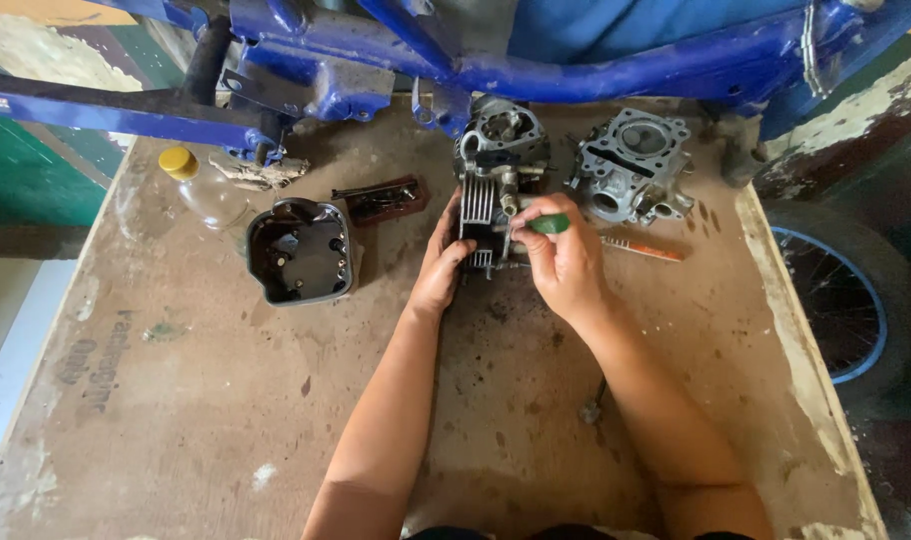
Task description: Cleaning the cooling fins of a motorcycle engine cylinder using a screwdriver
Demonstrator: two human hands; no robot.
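Note:
A grimy finned engine cylinder block [496,165] stands on a brown board [226,420]. My left hand [441,265] grips its lower left side, fingers against the fins. My right hand [566,260] is closed on a green-handled tool [549,224], likely a screwdriver, whose tip points left at the block's front face. Both forearms reach in from the bottom edge.
A second grey cylinder head [634,165] sits to the right, with an orange-handled tool [644,250] in front of it. A dark metal cover [301,250], a small tray of parts [384,198] and a yellow-capped bottle [201,185] lie left. Blue frame tubes [576,70] overhang the back; a wheel [846,290] stands right.

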